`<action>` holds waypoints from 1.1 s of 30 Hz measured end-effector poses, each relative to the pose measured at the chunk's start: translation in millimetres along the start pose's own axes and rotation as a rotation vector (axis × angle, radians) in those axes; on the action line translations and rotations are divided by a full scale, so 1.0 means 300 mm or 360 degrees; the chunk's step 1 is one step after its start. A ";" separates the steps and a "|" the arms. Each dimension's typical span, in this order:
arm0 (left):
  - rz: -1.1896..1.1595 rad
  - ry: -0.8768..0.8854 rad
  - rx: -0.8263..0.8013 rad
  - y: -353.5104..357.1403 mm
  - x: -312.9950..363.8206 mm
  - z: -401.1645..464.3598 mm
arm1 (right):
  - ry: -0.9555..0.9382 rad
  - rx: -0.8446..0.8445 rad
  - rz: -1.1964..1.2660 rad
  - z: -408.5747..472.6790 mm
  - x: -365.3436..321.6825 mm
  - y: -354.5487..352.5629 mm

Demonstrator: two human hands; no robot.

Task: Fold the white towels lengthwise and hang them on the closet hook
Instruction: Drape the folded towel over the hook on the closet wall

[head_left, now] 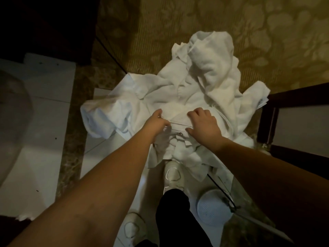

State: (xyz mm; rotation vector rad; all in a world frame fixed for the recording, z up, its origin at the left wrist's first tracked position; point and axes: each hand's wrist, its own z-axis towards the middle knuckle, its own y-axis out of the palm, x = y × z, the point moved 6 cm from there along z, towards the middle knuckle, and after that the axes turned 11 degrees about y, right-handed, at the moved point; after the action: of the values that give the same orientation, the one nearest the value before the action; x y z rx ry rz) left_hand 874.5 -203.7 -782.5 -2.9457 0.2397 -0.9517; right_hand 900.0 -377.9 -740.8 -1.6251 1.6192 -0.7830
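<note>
Towel pile [195,90]: white towels lie crumpled in one heap on the floor, straddling the edge betw. pale tile and patterned carpet [231,24]. Nothing is folded yet; no closet hook is seen in view.

Left hand [158,122]: reached down into the near-centre of the heap. A hemmed edge appears to be pinched betw. thumb and fingers, prob. so one towel can be separated from the rest.

Right hand [204,123]: set on the cloth just beside the left, knuckles up, fingers curled down into the fabric. A fold seems to be gripped, though the fingertips are hidden, so the grasp is judged, not seen.

Why both hands are close: one edge is likely being sought w/ two grips near each other, so it can be drawn out and spread for a lengthwise fold.

Shoe [173,173]: a white shoe is planted at the heap's near edge, w/ cloth lapping over the toe. The stance is kept close so the pile can be reached by bending.

Stage: early, judged from the unsorted heap.

Risk: neighbouring towels could be dragged up too, as layers are tangled.
</note>
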 end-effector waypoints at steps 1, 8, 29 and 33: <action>-0.0117 -0.0012 0.0038 -0.006 -0.003 0.002 | -0.0009 0.0025 -0.0033 0.003 0.000 -0.003; -0.0112 0.0143 0.0141 -0.072 0.061 -0.113 | 0.0164 -0.0094 0.0460 -0.033 -0.004 -0.096; 0.0588 0.0931 0.0181 -0.424 0.507 -1.239 | -0.0150 -0.0065 0.0991 -0.877 -0.347 -0.956; 0.0403 0.1042 0.0314 -0.577 0.540 -1.515 | -0.0195 0.0026 0.1027 -1.072 -0.419 -1.090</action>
State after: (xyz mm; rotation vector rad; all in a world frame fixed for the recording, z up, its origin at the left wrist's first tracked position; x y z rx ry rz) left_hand 762.0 -52.6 -305.8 -2.2673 0.4844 -1.7377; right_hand 819.4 -282.1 -282.0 -1.0076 1.8799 -0.3483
